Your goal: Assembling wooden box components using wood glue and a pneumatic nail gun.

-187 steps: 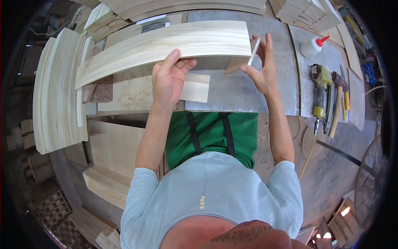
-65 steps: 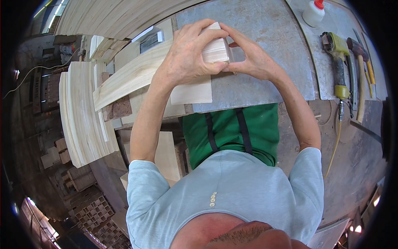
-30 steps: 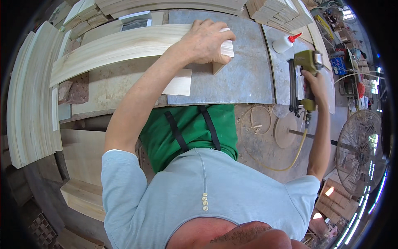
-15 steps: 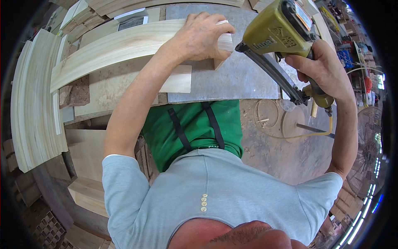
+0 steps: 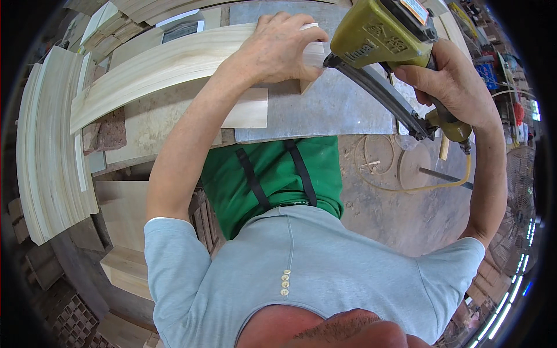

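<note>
A long pale wooden board (image 5: 168, 61) stretches across the bench from the left. At its right end my left hand (image 5: 281, 49) is closed over it, fingers on the far side and thumb at the end. A wooden end piece (image 5: 306, 86) shows below that thumb. My right hand (image 5: 461, 84) grips the handle of an olive-green nail gun (image 5: 386, 32) with a black magazine. The gun's nose is at the board's right end, close to my left thumb; whether it touches the wood I cannot tell.
A metal sheet (image 5: 342, 119) covers part of the bench, beside a small flat wood piece (image 5: 250, 110). Stacked boards (image 5: 52, 151) stand at left. A yellow air hose (image 5: 444, 185) hangs from the gun past a round disc (image 5: 413, 165). A fan (image 5: 519, 203) is at far right.
The nail gun has moved slightly left and away from me, bringing its nose to the board's end. My left hand keeps its grip with a slight shift.
</note>
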The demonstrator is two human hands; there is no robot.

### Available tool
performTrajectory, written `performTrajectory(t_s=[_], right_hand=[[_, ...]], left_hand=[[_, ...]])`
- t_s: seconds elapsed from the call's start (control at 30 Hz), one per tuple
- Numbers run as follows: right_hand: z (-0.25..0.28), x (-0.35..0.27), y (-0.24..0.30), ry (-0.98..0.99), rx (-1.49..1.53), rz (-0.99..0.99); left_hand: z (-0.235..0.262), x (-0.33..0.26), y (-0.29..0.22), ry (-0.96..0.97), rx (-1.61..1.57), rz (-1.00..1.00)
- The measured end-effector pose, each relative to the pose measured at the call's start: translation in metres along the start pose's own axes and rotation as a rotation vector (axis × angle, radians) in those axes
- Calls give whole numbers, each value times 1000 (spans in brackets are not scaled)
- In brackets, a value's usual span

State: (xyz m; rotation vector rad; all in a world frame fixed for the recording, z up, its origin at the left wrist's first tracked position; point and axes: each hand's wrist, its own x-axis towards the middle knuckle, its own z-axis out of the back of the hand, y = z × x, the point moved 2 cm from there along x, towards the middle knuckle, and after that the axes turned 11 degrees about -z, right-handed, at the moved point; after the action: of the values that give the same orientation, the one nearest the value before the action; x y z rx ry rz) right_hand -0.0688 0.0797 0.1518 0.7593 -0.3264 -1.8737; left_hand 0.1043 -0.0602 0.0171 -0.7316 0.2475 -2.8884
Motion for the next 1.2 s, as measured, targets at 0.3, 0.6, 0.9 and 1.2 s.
performTrajectory(t_s=[0.3,0.6,0.9,1.2], right_hand=[[-1,0,-3,-32,-89,-1],[-1,-1,1,-18,-87,-9],[18,-14,-25,-169,80,26],[6,17,-68,-130,300,-77]], left_hand=[[-6,-2,-1,-32,21,25],[-4,-3,-1,-17,-1,20],[17,10,3,92,-130,16],[24,42,38,406,-615,429]])
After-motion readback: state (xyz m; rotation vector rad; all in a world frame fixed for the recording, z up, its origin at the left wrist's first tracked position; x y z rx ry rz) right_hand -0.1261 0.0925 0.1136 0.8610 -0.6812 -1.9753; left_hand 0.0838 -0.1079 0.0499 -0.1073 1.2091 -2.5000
